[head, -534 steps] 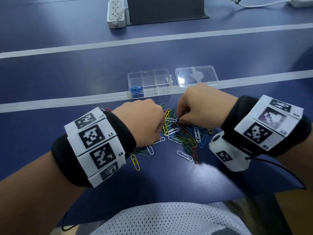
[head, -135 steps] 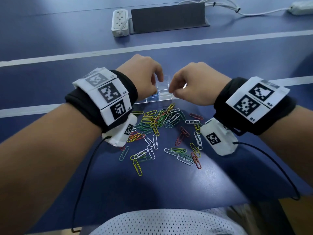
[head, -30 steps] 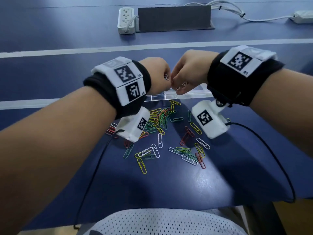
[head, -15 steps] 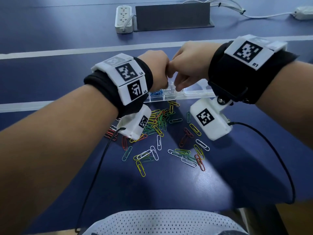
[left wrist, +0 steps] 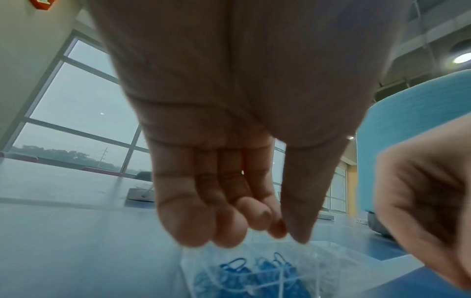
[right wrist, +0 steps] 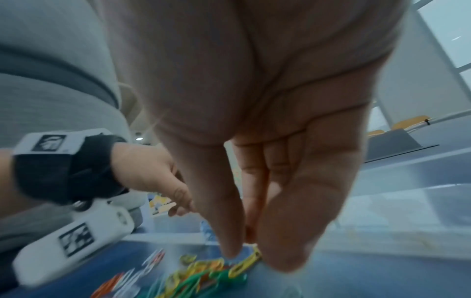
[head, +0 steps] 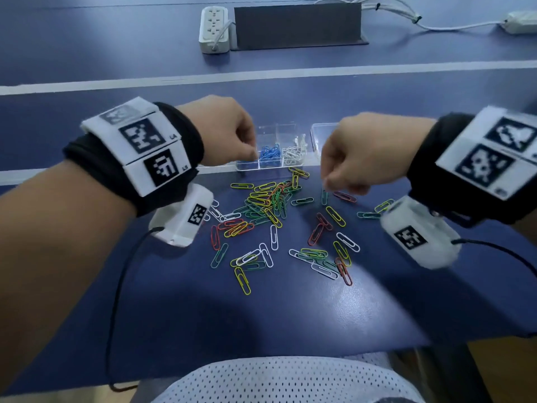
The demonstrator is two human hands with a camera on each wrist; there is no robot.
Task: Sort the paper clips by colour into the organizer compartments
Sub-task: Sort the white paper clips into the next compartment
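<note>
A clear organizer (head: 247, 167) stands behind a loose pile of coloured paper clips (head: 270, 205). One compartment holds blue clips (head: 270, 154), the one to its right white clips (head: 292, 152). My left hand (head: 252, 154) hovers over the organizer's left end. In the left wrist view the left hand (left wrist: 288, 233) has curled fingers and thumb tip meeting index tip above the blue clips (left wrist: 254, 278), with no clip showing in the pinch. My right hand (head: 328, 184) reaches down at the pile's right side. The right wrist view shows the right hand (right wrist: 252, 258) with thumb and fingers straight and slightly apart over a yellow clip (right wrist: 239, 268).
The organizer's clear lid (head: 322, 133) lies just right of it. At the back of the blue table are a white power strip (head: 213, 29), a dark grey stand (head: 296, 24) and white cables (head: 436, 21). The table's near edge (head: 290, 354) runs close to my body.
Half a second ago both hands met, raised above the organizer. They have parted: the left stays over the organizer, the right has dropped right and down toward the pile.
</note>
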